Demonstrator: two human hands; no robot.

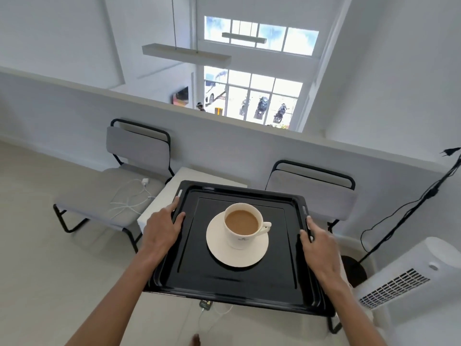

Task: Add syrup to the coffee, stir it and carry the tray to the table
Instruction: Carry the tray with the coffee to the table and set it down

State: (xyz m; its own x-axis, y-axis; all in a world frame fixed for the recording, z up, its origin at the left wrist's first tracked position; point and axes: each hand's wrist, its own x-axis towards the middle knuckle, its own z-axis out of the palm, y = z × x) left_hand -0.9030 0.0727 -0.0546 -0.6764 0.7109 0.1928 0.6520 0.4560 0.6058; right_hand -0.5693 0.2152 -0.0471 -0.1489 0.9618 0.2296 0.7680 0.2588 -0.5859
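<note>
Coffee [241,223], milky brown, fills a white cup [243,227] that stands on a saucer [237,253] near the middle of a black tray [234,283]. The left hand [162,231] grasps the tray's left rim and the right hand [318,243] its right rim, thumbs on top and fingers curled under the edge. The tray is over a small white table [159,208], whether resting on it cannot be told, with a grey chair [112,186] to the left and another [311,191] behind.

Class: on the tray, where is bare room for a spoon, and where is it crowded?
Free: the tray strip between the left hand and the saucer, and the near strip below the saucer. Crowded: the middle, taken by the cup, and both gripped edges, including the right hand.
</note>
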